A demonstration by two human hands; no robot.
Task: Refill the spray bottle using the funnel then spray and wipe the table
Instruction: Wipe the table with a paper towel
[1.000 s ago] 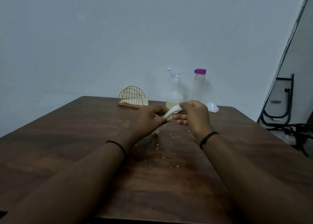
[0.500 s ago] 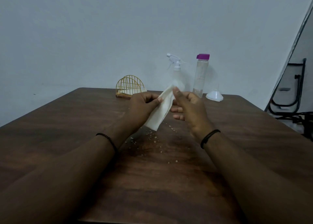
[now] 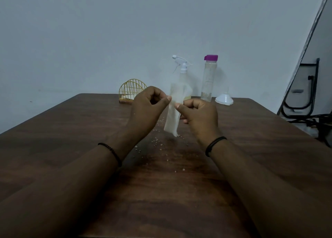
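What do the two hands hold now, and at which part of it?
Both the left hand and the right hand pinch a white tissue at its upper part; its lower end hangs free above the table.

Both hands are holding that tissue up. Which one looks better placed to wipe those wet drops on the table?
Probably the left hand: the droplets lie mostly beneath it, and it already pinches the tissue. The right hand sits further off.

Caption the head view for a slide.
Both hands, left hand and right hand, pinch a tissue above the droplet-speckled table.
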